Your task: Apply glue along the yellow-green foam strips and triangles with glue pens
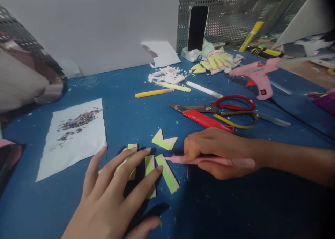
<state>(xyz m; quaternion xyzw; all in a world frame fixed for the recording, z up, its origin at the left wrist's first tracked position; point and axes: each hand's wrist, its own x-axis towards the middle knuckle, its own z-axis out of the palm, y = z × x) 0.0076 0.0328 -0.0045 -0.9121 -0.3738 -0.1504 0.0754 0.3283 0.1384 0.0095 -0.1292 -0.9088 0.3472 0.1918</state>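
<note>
My right hand [209, 151] is closed around a pink marker pen [214, 160]. The pen's tip touches, or nearly touches, the top end of a green-and-cream strip [168, 174]. My left hand [115, 193] lies with fingers spread, its index fingertip against the left edge of that strip. Under and between its fingers are more such strips, among them an upright strip [150, 165] and a strip [132, 174] farther left, partly hidden by the fingers. Just beyond the strips sits a notched piece [164, 140] in the same pale green and cream.
Behind my right hand lie a red utility knife [206, 120] and scissors [230, 108]. Farther right stands a pink glue gun [258, 75] with its cord. Two markers [154, 92], white scraps [167, 75], cut pieces [220, 61] and a phone [198, 28] are beyond. Glitter-strewn paper [75, 137] lies left.
</note>
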